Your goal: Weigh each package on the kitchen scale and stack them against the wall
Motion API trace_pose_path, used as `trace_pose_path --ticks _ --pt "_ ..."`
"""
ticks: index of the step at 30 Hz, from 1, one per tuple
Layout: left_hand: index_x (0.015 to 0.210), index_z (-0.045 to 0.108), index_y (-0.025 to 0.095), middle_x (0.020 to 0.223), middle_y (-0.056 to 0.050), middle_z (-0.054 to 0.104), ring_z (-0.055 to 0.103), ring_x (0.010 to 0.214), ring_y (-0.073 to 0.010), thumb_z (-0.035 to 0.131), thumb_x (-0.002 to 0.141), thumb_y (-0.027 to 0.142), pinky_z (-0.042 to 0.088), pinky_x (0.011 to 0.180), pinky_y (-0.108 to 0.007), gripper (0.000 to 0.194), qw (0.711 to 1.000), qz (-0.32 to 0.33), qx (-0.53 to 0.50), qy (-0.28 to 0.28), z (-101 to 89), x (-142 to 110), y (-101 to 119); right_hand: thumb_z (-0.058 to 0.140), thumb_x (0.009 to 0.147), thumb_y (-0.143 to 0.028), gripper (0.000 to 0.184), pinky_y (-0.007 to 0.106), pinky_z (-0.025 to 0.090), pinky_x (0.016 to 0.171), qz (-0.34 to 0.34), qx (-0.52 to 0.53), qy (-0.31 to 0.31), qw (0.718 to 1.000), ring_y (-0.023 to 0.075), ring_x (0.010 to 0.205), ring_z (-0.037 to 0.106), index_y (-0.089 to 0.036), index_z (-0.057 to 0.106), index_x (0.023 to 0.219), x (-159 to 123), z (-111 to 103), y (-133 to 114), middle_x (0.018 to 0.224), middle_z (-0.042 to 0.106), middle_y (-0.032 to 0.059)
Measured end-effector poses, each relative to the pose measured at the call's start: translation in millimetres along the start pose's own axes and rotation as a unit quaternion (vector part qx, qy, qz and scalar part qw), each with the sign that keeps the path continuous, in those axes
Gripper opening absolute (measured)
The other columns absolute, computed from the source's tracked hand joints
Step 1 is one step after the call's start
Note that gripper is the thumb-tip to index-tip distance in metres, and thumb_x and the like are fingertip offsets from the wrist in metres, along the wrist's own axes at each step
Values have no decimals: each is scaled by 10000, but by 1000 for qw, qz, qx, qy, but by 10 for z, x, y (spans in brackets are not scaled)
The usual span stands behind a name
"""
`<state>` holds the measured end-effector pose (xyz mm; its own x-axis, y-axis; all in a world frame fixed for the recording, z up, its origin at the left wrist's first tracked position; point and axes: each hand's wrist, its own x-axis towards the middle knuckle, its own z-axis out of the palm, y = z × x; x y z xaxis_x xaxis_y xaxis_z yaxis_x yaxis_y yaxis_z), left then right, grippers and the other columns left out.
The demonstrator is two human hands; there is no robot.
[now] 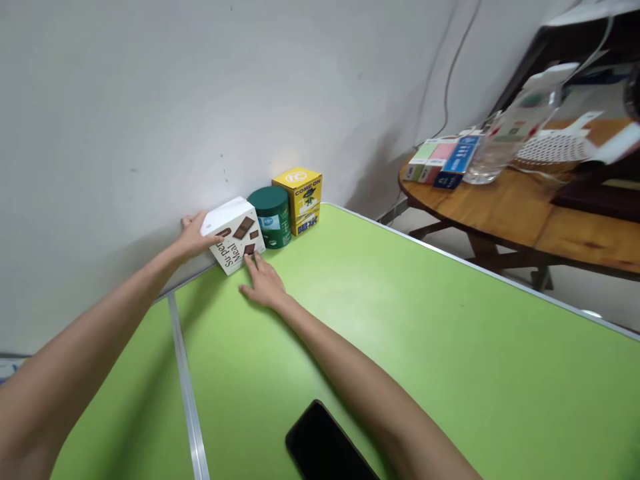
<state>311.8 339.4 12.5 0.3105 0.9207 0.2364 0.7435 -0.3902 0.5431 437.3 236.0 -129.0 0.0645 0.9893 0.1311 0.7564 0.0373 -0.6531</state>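
Note:
A white box (233, 230) printed "Su-per Meal" with brown chocolate squares stands at the wall end of the green table, tilted a little. My left hand (194, 235) grips its left side, thumb across the front and the other fingers behind, partly hidden. Low on the box's front, the fingertips of my right hand (264, 283) touch it, with the fingers spread and the palm near the table. Right beside the box stands a dark green canister (270, 217), and next to that a yellow box (300, 200) marked "COME ON".
A black phone (327, 443) lies near the front of the green table (425, 347), beside my right forearm. A metal seam (185, 380) crosses the tabletop. At right, a wooden table (500, 213) carries small boxes (443, 160), a clear plastic bottle (515, 130) and a white basket (553, 147).

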Motion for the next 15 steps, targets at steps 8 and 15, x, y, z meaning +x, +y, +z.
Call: trace_pose_path --ticks 8,15 --pt "1211 393 171 1222 -137 420 526 1075 -242 659 722 191 439 984 -444 557 981 -57 -112 147 388 -330 -143 548 782 -465 848 410 112 1128 -10 -33 -20 999 289 1408 108 -135 159 1459 -13 3 -13 1539 116 147" --pt "1295 357 184 1277 -141 463 548 1098 -214 608 744 133 484 934 -373 607 992 -56 -110 40 387 -315 -284 557 752 -524 913 424 71 1128 -16 -52 -58 997 287 1412 82 -140 136 1465 25 35 20 1539 130 132"
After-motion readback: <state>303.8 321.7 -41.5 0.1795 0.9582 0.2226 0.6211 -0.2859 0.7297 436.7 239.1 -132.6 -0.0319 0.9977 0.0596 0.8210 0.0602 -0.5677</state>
